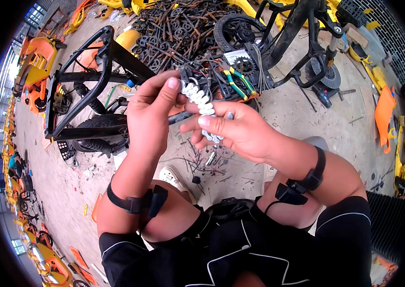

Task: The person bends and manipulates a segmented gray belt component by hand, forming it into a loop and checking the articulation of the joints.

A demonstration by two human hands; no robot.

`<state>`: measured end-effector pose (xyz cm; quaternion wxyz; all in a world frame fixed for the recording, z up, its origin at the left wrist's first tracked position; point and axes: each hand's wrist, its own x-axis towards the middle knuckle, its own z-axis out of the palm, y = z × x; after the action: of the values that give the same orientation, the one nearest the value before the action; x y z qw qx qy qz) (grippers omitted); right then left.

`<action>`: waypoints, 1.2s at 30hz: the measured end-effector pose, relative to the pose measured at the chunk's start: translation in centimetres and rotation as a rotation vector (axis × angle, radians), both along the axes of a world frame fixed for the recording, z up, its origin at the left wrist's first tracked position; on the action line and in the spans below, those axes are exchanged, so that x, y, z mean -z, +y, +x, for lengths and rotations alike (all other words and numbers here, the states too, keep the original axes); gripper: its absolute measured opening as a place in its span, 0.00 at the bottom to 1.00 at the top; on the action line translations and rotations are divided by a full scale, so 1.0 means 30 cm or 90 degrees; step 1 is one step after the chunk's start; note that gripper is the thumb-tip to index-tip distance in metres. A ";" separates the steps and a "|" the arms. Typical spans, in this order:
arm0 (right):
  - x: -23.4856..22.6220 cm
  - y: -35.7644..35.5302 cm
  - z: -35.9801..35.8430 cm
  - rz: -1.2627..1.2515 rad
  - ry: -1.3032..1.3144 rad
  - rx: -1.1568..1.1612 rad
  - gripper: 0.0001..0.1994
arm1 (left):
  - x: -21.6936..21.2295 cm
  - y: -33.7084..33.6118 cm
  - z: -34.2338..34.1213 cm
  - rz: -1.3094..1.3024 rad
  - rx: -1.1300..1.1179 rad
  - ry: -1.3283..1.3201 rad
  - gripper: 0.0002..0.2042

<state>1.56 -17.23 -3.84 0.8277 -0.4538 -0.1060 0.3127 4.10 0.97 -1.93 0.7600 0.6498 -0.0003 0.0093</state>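
A white coiled cable [199, 99] with small metal pieces at its ends is held up in front of me by both hands. My left hand [149, 114] pinches its upper end between thumb and forefinger. Below and to the right, my right hand [238, 131] closes around the lower end, where a small metal part [216, 138] shows between the fingers. Both wrists carry black straps with small black devices. A black bike frame [90, 81] lies just behind my left hand.
I sit on a dusty concrete floor [303, 115]. Green-handled pliers [235, 81] lie on a black part ahead. A pile of dark metal parts [183, 26] is farther back. A black wheel [233, 28], orange and yellow bike shells [37, 60] and loose screws [210, 159] surround me.
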 end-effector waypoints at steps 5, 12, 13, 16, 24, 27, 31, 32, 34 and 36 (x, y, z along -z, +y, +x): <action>-0.024 -0.029 0.035 0.022 0.052 0.006 0.24 | 0.017 0.007 0.006 0.017 0.012 0.003 0.14; -0.048 -0.048 0.043 -0.077 0.036 -0.011 0.21 | 0.018 0.027 0.013 0.009 0.081 0.024 0.13; -0.048 -0.048 0.042 -0.089 0.037 -0.013 0.20 | 0.017 0.026 0.009 0.023 0.096 0.026 0.12; -0.043 -0.051 0.044 -0.118 0.011 -0.042 0.20 | 0.006 0.025 0.001 0.063 0.153 0.017 0.09; -0.063 -0.065 0.050 -0.173 -0.018 -0.107 0.18 | -0.024 0.040 -0.010 0.075 0.255 0.026 0.08; -0.056 -0.074 0.052 -0.183 -0.014 -0.134 0.17 | -0.022 0.033 -0.024 0.094 0.261 0.014 0.11; -0.066 -0.083 0.049 -0.217 -0.038 -0.156 0.16 | -0.041 0.029 -0.030 0.138 0.330 0.032 0.14; -0.069 -0.087 0.049 -0.225 -0.045 -0.168 0.16 | -0.042 0.029 -0.032 0.143 0.336 0.038 0.13; -0.076 -0.096 0.052 -0.239 -0.059 -0.191 0.15 | -0.044 0.029 -0.037 0.153 0.349 0.050 0.12; -0.082 -0.100 0.053 -0.276 -0.078 -0.227 0.15 | -0.042 0.030 -0.038 0.185 0.370 0.045 0.12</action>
<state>3.15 -20.24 -1.39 0.6352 -0.6124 -0.1651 0.4407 2.97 1.87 -0.67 0.6295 0.7244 -0.1604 -0.2306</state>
